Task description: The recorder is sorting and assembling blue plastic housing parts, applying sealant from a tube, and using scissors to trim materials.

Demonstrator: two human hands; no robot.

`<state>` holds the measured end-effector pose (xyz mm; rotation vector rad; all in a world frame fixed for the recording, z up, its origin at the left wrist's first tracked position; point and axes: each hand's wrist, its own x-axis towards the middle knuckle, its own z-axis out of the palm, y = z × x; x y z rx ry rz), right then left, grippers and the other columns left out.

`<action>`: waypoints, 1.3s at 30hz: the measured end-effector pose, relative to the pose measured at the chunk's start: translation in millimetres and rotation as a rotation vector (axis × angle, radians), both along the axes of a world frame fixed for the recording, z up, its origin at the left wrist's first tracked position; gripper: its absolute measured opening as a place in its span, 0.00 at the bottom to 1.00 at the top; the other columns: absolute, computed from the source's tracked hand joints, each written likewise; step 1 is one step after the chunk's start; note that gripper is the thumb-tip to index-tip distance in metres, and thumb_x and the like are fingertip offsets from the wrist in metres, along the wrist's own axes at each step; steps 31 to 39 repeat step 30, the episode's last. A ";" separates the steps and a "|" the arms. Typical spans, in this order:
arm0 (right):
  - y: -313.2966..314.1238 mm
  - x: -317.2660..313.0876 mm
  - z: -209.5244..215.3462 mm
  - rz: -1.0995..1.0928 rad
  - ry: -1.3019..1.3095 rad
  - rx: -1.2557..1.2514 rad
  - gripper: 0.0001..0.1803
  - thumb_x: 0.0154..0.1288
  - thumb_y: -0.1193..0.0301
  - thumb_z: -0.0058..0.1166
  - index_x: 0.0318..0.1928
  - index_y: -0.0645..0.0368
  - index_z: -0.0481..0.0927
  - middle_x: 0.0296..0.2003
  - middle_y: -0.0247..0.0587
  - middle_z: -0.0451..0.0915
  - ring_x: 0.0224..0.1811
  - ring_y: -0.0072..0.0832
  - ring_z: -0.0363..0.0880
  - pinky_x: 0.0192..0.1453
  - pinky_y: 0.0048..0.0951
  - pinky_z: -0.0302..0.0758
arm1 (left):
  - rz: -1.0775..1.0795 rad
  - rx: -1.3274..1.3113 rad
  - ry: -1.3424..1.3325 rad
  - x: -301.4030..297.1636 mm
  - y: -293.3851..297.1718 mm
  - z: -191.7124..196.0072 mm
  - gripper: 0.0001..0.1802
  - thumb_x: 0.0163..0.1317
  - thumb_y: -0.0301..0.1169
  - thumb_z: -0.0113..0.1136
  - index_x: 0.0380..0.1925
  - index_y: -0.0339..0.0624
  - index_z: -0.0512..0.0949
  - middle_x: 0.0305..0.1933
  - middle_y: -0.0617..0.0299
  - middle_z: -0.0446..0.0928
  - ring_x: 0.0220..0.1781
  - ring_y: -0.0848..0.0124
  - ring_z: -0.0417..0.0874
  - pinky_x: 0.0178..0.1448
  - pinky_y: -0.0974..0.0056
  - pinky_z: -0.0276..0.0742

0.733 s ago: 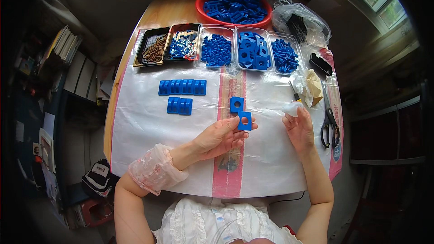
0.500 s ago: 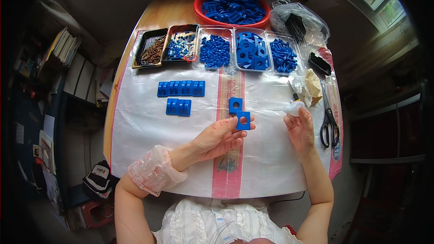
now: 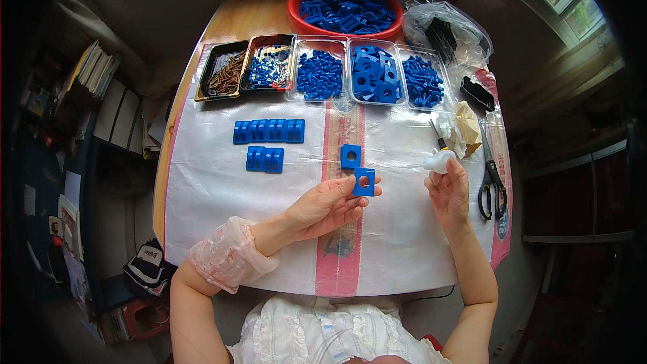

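Pinched between the thumb and fingers of my left hand point(image 3: 327, 206) is a blue square plate with a round hole point(image 3: 368, 190). A second such plate point(image 3: 350, 149) lies on the covered table just beyond it. My right hand point(image 3: 450, 191) is closed around a small white squeeze bottle point(image 3: 439, 161), whose narrow tip points left, apart from the held plate. To the left, blue ridged blocks sit in two rows, a longer far row point(image 3: 268, 131) and a shorter near row point(image 3: 265, 160).
Across the back stand trays of brown screws point(image 3: 228, 75), small metal and blue pieces point(image 3: 269, 67), blue pegs point(image 3: 319, 74), blue plates point(image 3: 375, 75) and more blue pegs point(image 3: 422, 82). Behind is a red basin point(image 3: 294, 17). Black scissors point(image 3: 497, 195) and a screwdriver point(image 3: 441, 140) lie right.
The plate in my left hand has shifted slightly to the right and toward me. My right hand keeps its hold on the white bottle with almost no movement.
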<state>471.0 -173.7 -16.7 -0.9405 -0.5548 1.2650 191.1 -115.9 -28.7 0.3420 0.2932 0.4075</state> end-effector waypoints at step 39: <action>-2.7 -2.2 4.7 -0.056 -0.248 0.115 0.13 0.76 0.63 0.59 0.43 0.62 0.81 0.24 0.29 0.80 0.18 0.09 0.60 0.25 0.19 0.61 | -0.025 0.001 0.059 -0.5 1.9 -3.4 0.27 0.81 0.38 0.52 0.72 0.36 0.65 0.67 0.54 0.74 0.52 0.78 0.82 0.58 0.74 0.84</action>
